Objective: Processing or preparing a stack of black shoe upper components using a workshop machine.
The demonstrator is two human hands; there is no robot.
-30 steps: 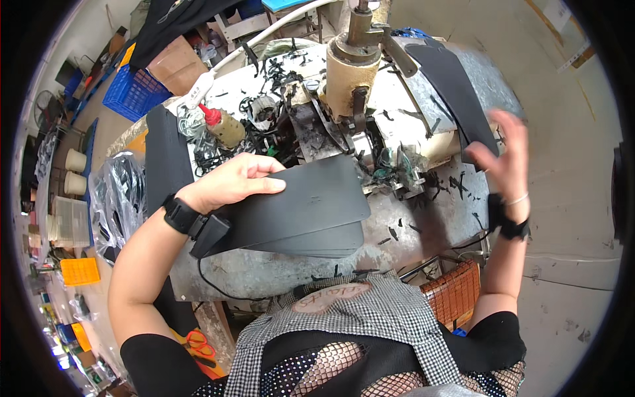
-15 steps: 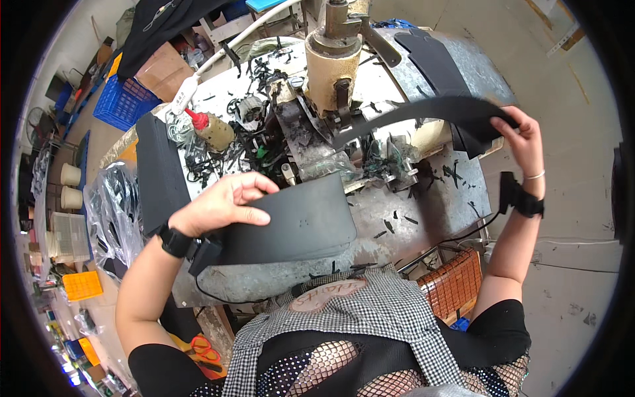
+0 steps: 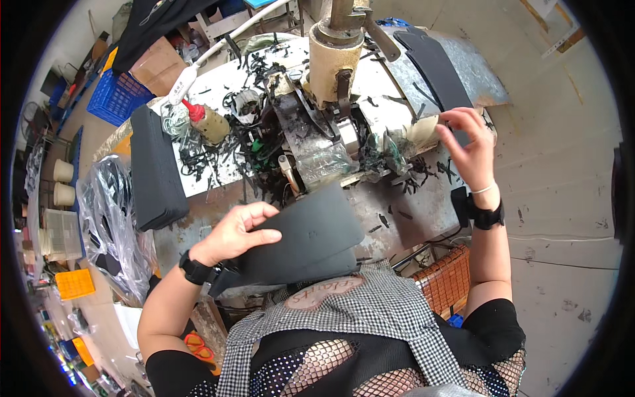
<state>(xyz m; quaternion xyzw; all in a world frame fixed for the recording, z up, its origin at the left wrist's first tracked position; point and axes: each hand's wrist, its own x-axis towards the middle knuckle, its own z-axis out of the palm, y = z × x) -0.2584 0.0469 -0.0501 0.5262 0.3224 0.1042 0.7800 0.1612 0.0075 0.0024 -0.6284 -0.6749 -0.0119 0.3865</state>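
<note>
My left hand point(image 3: 246, 233) grips a small sheaf of flat black leather-like pieces point(image 3: 311, 231), thumb on top and fingers hidden beneath. The pieces are slightly fanned, with rounded corners, and stick out to the right above the table's front edge. At the right, my right hand point(image 3: 471, 142) is raised with fingers and thumb apart and nothing visible between them. It is beside the near end of a stack of long black pieces point(image 3: 433, 69). Between the hands stands a cream-coloured bench machine point(image 3: 334, 69), its working parts littered with black trimmings.
Another thick stack of black pieces point(image 3: 155, 172) lies on the table's left. Near it stand a red-capped bottle point(image 3: 208, 126) and a white power strip point(image 3: 183, 84). A clear plastic bag point(image 3: 116, 225), a blue crate point(image 3: 119, 99) and a brown woven seat point(image 3: 443, 281) surround the table.
My right hand has let go of the long curved black strip and moved left and slightly down. The sheaf in my left hand has shifted a little nearer and fanned out more.
</note>
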